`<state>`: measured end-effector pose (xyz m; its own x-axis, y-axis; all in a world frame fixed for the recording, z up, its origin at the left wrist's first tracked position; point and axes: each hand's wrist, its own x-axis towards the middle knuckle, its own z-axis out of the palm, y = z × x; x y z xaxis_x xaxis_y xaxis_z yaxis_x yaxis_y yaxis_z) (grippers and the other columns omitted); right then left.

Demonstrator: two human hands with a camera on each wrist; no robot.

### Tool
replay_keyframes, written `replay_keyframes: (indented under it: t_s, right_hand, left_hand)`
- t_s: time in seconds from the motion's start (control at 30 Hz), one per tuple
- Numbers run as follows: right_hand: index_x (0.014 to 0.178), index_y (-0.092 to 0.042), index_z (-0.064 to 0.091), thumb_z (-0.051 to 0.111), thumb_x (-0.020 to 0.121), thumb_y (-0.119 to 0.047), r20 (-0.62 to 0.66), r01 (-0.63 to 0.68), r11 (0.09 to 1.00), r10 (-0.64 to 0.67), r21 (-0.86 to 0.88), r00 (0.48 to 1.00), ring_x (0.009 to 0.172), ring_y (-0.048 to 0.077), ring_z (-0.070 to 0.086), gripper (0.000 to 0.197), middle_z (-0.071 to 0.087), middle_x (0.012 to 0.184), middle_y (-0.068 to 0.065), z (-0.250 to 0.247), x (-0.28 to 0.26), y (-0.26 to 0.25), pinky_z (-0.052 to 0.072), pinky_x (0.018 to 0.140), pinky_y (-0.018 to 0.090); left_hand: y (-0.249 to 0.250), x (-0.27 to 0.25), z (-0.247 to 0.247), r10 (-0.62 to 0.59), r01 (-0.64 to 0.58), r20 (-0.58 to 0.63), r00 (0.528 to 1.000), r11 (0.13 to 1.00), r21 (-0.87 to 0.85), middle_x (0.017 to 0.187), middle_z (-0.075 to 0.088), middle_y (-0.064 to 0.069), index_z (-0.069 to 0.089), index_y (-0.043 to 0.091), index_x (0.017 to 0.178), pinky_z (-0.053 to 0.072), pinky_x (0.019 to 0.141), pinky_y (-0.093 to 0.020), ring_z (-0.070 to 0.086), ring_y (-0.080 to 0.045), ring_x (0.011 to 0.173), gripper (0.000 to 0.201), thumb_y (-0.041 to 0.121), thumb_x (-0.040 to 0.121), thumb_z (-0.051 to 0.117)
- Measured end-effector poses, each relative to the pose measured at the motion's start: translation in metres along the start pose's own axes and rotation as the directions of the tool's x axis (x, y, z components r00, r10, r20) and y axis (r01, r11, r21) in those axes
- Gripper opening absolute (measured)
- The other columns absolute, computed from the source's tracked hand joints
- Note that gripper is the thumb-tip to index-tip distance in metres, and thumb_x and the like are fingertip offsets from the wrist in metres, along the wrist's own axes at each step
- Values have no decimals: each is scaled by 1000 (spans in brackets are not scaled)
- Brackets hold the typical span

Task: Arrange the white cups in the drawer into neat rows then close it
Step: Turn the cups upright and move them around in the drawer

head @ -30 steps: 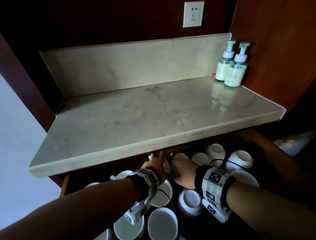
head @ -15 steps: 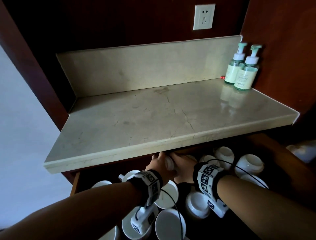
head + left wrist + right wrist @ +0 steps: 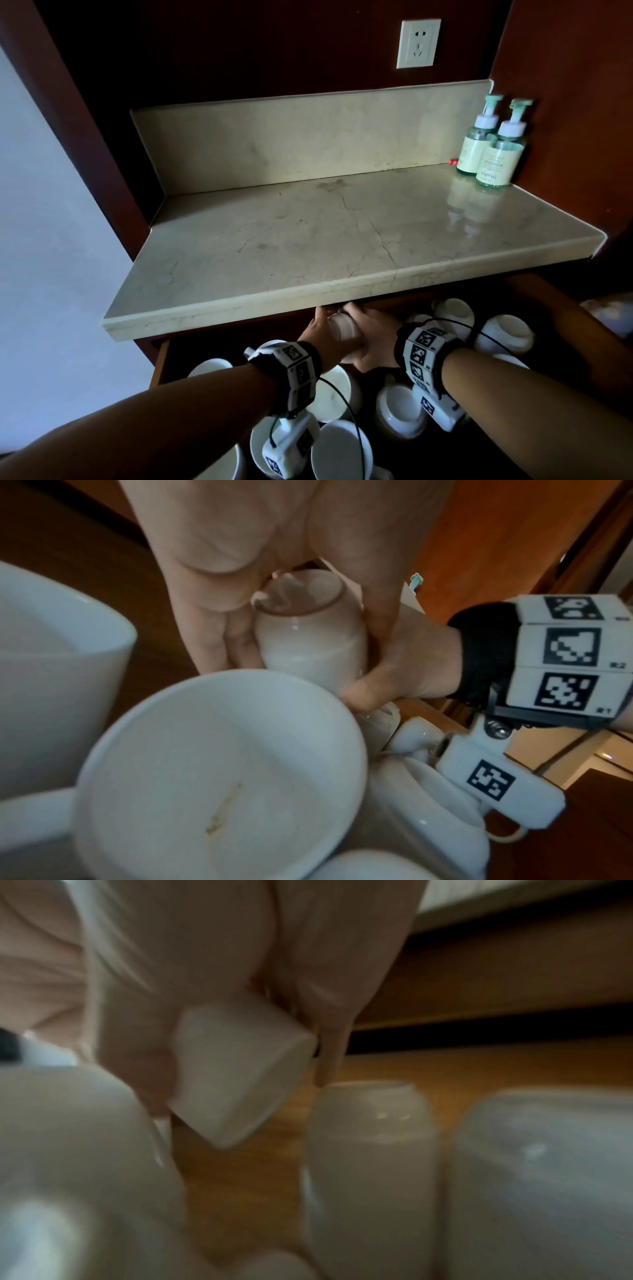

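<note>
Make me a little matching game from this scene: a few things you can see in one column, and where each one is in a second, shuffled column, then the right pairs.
Things
1. small white ceramic cup
2. two pale green pump bottles
3. white wall socket
4. wide white cup with a brownish streak inside

Places
A. on the dark wall above the backsplash
B. standing in the wooden drawer, mouth up
C. held between the left hand and the right hand
D. at the right rear corner of the marble countertop

Pairs: 1-C, 2-D, 3-A, 4-B
</note>
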<state>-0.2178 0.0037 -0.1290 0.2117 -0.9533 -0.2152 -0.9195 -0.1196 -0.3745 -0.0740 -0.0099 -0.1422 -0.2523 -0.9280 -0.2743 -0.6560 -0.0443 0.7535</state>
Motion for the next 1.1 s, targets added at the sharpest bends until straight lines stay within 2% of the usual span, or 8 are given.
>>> replay_keyframes:
  t_s: [0.13,0.23,0.3,0.43,0.53,0.7,0.9,1.1]
  right_hand:
    - [124,-30,32,79,54,-41,-21,45,998,-46,-46,999,110,21,59,85,55,124,-5,-1,-9,5,51,91,36]
    - [128,-29,32,83,51,-39,-29,76,997,-76,-17,997,113,19,57,92,52,128,-7,-3,-15,8,50,93,36]
    - [128,-29,34,85,50,-35,-53,86,996,-84,31,995,113,15,56,93,51,128,-10,-7,-21,13,49,93,34]
    - [129,-28,37,86,55,-33,-134,89,993,-79,71,988,114,11,54,90,51,127,-13,-17,-34,23,44,93,26]
    - [130,-26,38,87,54,-34,-170,98,992,-83,81,982,116,11,53,91,51,128,-11,-24,-40,30,42,97,27]
    - [132,-27,37,87,54,-38,-201,109,992,-94,65,975,117,10,50,93,47,130,-12,-30,-43,32,41,98,25]
    - [135,-33,34,84,52,-47,-178,113,994,-111,3,978,116,11,49,98,42,131,-13,-34,-40,25,43,100,29]
    - [139,-34,31,82,57,-49,-129,77,996,-83,-51,988,122,10,43,98,40,135,-14,-36,-40,17,35,98,20]
  left_hand:
    - [-6,-2,-7,108,-120,134,985,989,83,130,53,-4,29,18,136,46,101,-35,55,-21,116,99,53,58,79]
    - [-9,-6,-10,123,-159,191,974,969,189,136,45,-3,22,21,140,44,104,-38,51,-21,122,118,62,44,77]
    - [-10,-7,-11,103,-145,180,978,960,239,133,46,-3,22,25,136,46,102,-41,51,-21,120,116,60,42,80]
    - [-10,-10,-14,63,-167,279,958,915,368,135,48,0,26,20,137,43,104,-39,47,-21,127,101,42,59,85]
    - [-9,-13,-14,19,-246,392,920,807,538,139,51,-2,30,20,141,42,105,-35,49,-23,129,93,40,67,82]
    - [-1,-16,-18,-48,-377,497,867,588,715,144,46,-4,32,20,145,40,108,-40,46,-26,132,93,48,70,78]
    - [2,-20,-23,-128,-350,443,888,437,828,140,50,-4,31,21,143,26,108,-55,45,-29,132,92,63,70,69]
    - [-1,-24,-15,-5,-331,388,922,511,793,123,58,-7,32,22,136,41,96,-41,57,-30,116,85,49,68,74]
